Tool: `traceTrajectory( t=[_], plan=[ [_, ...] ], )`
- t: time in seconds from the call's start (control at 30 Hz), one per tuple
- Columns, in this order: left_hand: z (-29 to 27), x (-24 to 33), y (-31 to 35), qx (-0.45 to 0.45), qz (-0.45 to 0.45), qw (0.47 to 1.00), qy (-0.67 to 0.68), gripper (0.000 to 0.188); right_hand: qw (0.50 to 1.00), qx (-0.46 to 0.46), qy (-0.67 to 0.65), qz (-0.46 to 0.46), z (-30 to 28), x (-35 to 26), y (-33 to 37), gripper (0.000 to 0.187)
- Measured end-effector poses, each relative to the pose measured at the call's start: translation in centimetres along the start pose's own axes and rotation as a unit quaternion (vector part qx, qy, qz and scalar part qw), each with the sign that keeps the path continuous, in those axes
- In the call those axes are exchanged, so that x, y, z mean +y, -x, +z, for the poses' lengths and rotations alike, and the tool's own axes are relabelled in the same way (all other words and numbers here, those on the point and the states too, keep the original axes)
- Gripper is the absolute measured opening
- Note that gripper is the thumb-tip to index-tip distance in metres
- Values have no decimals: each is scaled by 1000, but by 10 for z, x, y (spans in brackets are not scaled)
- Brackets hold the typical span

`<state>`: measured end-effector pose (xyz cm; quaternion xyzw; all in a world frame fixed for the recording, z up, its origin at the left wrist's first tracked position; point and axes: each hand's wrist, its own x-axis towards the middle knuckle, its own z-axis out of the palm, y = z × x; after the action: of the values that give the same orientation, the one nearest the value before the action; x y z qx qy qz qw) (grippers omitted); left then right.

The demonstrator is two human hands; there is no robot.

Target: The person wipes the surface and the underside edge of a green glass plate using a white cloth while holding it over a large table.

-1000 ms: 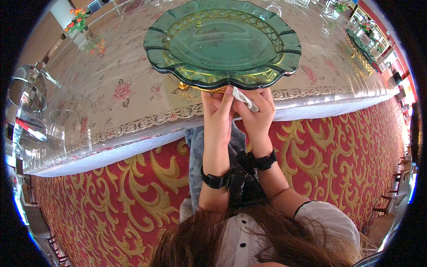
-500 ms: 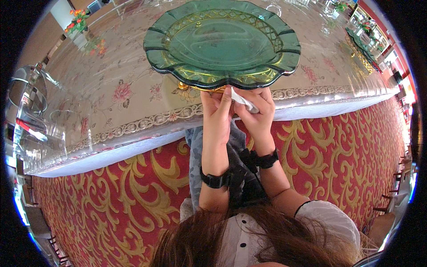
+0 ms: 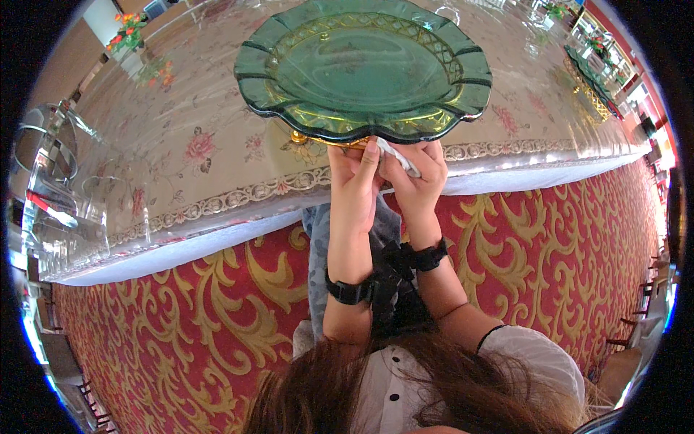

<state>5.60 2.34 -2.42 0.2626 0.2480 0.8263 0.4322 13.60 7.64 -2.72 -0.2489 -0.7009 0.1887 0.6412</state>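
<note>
In front of me a large scalloped green glass plate (image 3: 361, 69), with gold lattice trim, stands above the tabletop. Part of its gold stand (image 3: 298, 136) shows beneath the near rim. My left hand (image 3: 353, 173) is closed at that near edge, its thumb upright on the front and its other fingers partly hidden under the plate. Close beside it, my right hand (image 3: 419, 173) pinches a white cloth or tissue (image 3: 399, 158) against the underside of the rim. Some right fingertips are hidden by the plate.
A flowered cloth under clear plastic covers the table (image 3: 195, 173). Another green plate with gold trim (image 3: 589, 83) stands far right. Orange flowers (image 3: 129, 32) are at the far left, near clear glassy items (image 3: 54, 152) and a red-handled brush (image 3: 50, 208). Chairs (image 3: 622, 362) line the patterned carpet.
My right hand has shifted slightly, and the white cloth now looks flatter and sits higher against the rim. The left hand and the plate have barely moved.
</note>
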Motion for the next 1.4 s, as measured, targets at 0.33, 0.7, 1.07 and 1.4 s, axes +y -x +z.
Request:
traceTrajectory(
  t=[0.33,0.7,1.07,1.4],
  plan=[
    [3,-1,1,11,5,1000,8,32,995,8,-71,70,-8,-4,3,24],
    [-3,-3,-2,-4,21,1000,-5,30,998,-35,-20,-51,-3,2,1,28],
    [1,0,1,1,4,1000,14,28,997,-68,-30,-4,-10,2,1,39],
    [-5,-6,-3,-3,35,999,0,24,996,-71,-6,-49,-11,1,0,37]
  ],
)
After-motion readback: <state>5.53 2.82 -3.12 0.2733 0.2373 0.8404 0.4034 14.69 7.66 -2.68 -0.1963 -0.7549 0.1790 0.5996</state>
